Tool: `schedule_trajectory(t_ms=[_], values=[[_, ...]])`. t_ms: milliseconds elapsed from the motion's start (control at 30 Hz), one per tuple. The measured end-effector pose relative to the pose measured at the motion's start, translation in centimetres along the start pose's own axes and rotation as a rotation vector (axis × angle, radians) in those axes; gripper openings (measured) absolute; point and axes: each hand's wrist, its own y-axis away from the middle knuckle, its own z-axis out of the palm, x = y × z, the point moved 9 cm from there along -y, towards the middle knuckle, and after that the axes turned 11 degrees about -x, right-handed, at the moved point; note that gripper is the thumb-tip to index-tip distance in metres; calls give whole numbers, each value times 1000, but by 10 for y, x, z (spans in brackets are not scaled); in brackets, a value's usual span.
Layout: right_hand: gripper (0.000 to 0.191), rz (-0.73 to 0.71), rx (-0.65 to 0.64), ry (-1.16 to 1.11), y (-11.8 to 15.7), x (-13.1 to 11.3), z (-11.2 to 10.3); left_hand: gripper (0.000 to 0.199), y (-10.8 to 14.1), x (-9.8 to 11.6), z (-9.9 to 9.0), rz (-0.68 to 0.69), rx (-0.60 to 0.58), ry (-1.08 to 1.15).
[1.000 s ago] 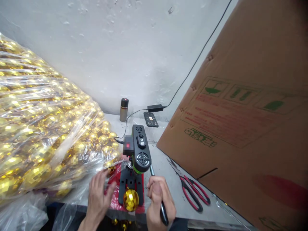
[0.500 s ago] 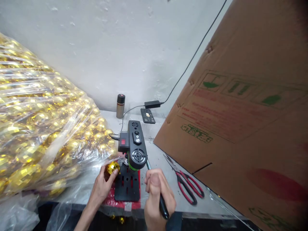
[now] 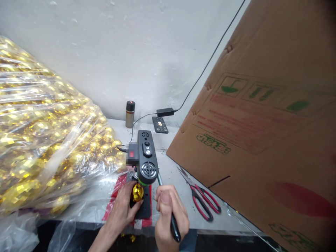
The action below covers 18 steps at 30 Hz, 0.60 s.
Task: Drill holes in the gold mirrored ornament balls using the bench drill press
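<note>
Small drill press point(image 3: 147, 161) stands mid-bench point(image 3: 173, 175), near the front edge. Bag of balls point(image 3: 49, 140) heaped to its left, touching the wall. Scissors point(image 3: 202, 199) lie on the bench just right of the press; cardboard box point(image 3: 265, 115) beyond them. Behind the press: canister point(image 3: 130, 114), remote point(image 3: 160, 124), power adapter point(image 3: 165, 112) by the wall.
</note>
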Motion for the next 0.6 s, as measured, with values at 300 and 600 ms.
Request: schedule_trajectory(t_ms=[300,600], values=[[30,9,-32,11,10,2,0,47,-6,-7,14,-132,-63,-12],[37,181,60,27,35,10,4,45,-4,-15,19,-170,-37,-8]])
